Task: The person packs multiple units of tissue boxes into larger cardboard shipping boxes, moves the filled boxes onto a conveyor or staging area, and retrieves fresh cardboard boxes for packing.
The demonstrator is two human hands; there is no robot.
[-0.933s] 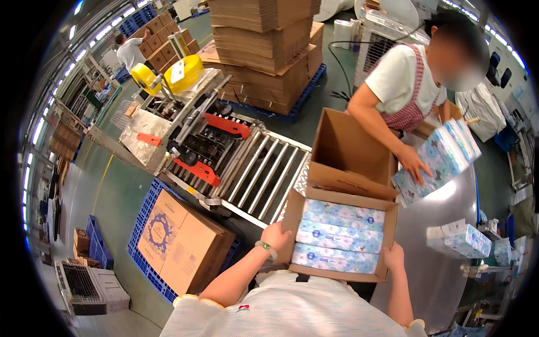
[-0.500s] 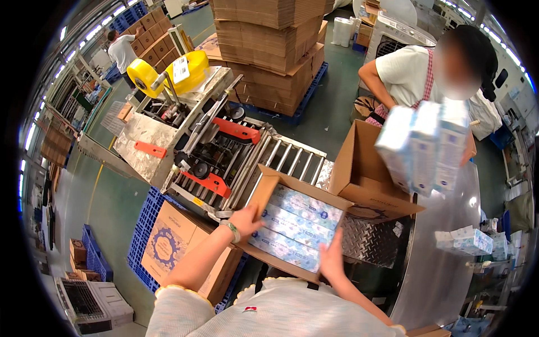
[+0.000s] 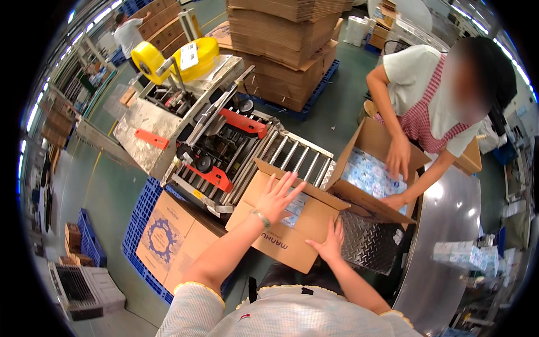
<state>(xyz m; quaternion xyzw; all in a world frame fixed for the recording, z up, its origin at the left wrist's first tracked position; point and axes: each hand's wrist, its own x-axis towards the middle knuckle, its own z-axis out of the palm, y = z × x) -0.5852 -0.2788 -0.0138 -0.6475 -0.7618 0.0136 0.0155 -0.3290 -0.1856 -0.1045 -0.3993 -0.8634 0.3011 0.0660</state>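
1. Left hand [image 3: 275,197]: fingers spread wide, hovering on or just over the left flap of the cardboard box [image 3: 281,247]. They're not wrapped around anything; can't tell from my feed if they're pressing.
2. Right hand [image 3: 330,242]: thumb stretched well away from the rest of its fingers, up against the box's right side near the closest corner. Looks like a light touch to me, no real grip.
3. The box sits right in front of me, near end of the roller conveyor [image 3: 296,159]. Brown flaps cover part of the top, and blue patterned packs [image 3: 295,210] show in the gap.
4. Over to my right, a co-worker [image 3: 424,121] has both hands inside a second carton [image 3: 362,202], also loaded with blue packs.
5. Beside that carton there's a shiny metal table [image 3: 449,224].
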